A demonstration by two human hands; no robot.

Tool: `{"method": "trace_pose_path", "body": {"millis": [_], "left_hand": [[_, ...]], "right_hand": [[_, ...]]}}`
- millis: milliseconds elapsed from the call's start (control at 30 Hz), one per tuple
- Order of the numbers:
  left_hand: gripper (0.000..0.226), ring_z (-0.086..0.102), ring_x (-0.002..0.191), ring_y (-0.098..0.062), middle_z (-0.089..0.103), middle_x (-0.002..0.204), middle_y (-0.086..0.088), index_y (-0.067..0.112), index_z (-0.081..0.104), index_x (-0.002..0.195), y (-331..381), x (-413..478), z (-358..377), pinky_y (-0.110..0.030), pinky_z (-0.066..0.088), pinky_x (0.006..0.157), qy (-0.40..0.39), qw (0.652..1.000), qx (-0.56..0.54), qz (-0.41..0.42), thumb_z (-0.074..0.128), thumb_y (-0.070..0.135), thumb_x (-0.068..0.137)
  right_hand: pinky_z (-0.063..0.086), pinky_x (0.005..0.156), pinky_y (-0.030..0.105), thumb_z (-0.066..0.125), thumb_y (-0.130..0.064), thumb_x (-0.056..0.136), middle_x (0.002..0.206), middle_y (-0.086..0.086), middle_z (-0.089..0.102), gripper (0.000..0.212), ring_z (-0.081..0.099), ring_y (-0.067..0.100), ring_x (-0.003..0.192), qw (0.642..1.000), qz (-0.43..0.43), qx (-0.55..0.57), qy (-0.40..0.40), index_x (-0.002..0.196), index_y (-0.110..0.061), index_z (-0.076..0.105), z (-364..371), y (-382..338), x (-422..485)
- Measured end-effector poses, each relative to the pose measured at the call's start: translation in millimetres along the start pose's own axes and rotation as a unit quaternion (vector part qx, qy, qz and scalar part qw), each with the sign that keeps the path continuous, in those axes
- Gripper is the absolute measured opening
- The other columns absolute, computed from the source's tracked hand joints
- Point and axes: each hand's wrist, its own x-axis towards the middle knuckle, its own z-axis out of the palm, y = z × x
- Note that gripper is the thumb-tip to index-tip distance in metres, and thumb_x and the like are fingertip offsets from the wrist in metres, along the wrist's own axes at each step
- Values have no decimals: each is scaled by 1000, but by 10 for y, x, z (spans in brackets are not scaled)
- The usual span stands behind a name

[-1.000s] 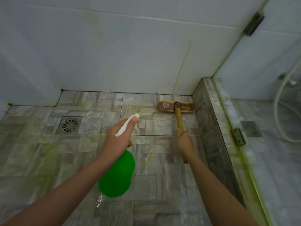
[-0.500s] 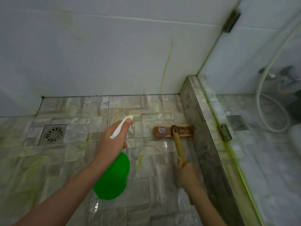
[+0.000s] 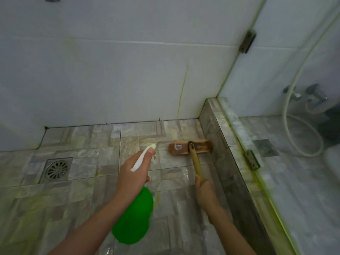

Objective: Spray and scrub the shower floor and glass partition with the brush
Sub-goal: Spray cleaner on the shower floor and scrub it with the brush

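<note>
My left hand (image 3: 133, 173) grips the white trigger head of a green spray bottle (image 3: 133, 218), nozzle pointing at the far floor. My right hand (image 3: 205, 190) grips the yellow wooden handle of a brush (image 3: 190, 147). The brush's flat wooden head lies on the wet stone-tiled shower floor (image 3: 92, 190), its right end against the tiled kerb (image 3: 219, 137). The glass partition (image 3: 294, 70) rises from that kerb on the right, with yellow-green streaks along its lower edge.
A round metal floor drain (image 3: 57, 169) sits at the left. The white tiled wall (image 3: 128, 70) carries a yellow-green drip line. Metal hinges (image 3: 252, 160) clamp the glass. Behind the glass are a white shower hose (image 3: 290, 116) and taps (image 3: 312, 96).
The brush head has been pulled back from the wall's base towards me along the kerb. My right hand has drawn back with it. The spray bottle has stayed in my left hand.
</note>
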Motion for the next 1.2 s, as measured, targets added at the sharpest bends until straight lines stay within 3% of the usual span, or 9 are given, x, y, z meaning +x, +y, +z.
{"method": "trace_pose_path", "body": {"millis": [100, 233, 400, 567, 733, 833, 967, 1100, 1200], "left_hand": [[34, 52, 46, -6, 74, 102, -7, 24, 74, 85, 27, 19, 18, -13, 45, 48, 1, 1000, 10, 12, 53, 48, 98], [34, 53, 51, -8, 74, 101, -5, 20, 74, 89, 85, -8, 11, -10, 43, 47, 16, 1000, 4, 19, 53, 44, 100], [38, 51, 44, -10, 65, 88, 0, 16, 73, 84, 160, -11, -11, -11, 44, 47, 23, 1000, 6, 17, 51, 42, 101], [29, 50, 46, -11, 63, 84, 3, 28, 75, 96, 188, -59, -32, -11, 44, 48, 32, 999, -17, 25, 51, 43, 100], [39, 55, 53, -13, 71, 92, 14, 18, 75, 117, 259, -85, -111, -8, 43, 47, 55, 998, -21, 30, 51, 45, 100], [39, 55, 55, -12, 72, 90, 5, 19, 75, 113, 306, -110, -124, -6, 41, 46, 57, 997, -18, 44, 50, 46, 99], [41, 54, 51, -12, 72, 98, 17, 20, 75, 114, 337, -130, -145, -10, 43, 48, 62, 997, -23, 45, 50, 48, 99], [41, 54, 50, -13, 74, 99, -8, 20, 76, 96, 325, -60, -174, -12, 45, 48, 69, 996, -11, 53, 49, 51, 99], [37, 52, 43, -6, 73, 94, -9, 26, 74, 87, 347, -52, -183, -10, 44, 48, 67, 996, -9, 52, 49, 50, 99]], "right_hand": [[49, 66, 33, 35, -46, 100, 89, 18, 66, 54, 64, 33, 84, 1000, -4, -7, 2, 93, 0, 63, -79, -406, 424], [46, 65, 33, 32, -46, 101, 91, 19, 62, 55, 64, 36, 91, 1000, -22, -7, -8, 99, 1, 61, -194, -750, 803], [45, 61, 32, 37, -50, 98, 75, 12, 61, 52, 59, 27, 70, 1000, -7, 20, 11, 78, -8, 58, 60, -151, 302], [36, 48, 30, 38, -52, 97, 54, 3, 48, 53, 49, 21, 51, 985, -67, 149, 48, 59, -15, 43, -43, -653, 460], [34, 49, 30, 35, -53, 98, 56, 2, 44, 51, 43, 16, 51, 947, -129, 275, 106, 60, -18, 40, 12, -1130, 399], [32, 47, 28, 36, -53, 98, 56, 1, 41, 51, 41, 15, 49, 938, -127, 300, 118, 61, -16, 38, 4, -1406, 527], [29, 47, 29, 32, -55, 98, 53, 2, 39, 55, 38, 17, 47, 933, -126, 307, 140, 58, -17, 34, -20, -1641, 654], [27, 40, 26, 30, -55, 98, 52, 0, 37, 54, 36, 15, 44, 920, -123, 338, 154, 59, -18, 32, -27, -1820, 657], [32, 40, 24, 31, -53, 98, 55, 2, 41, 52, 40, 15, 46, 934, -83, 333, 97, 63, -16, 37, 229, -1604, 657]]}}
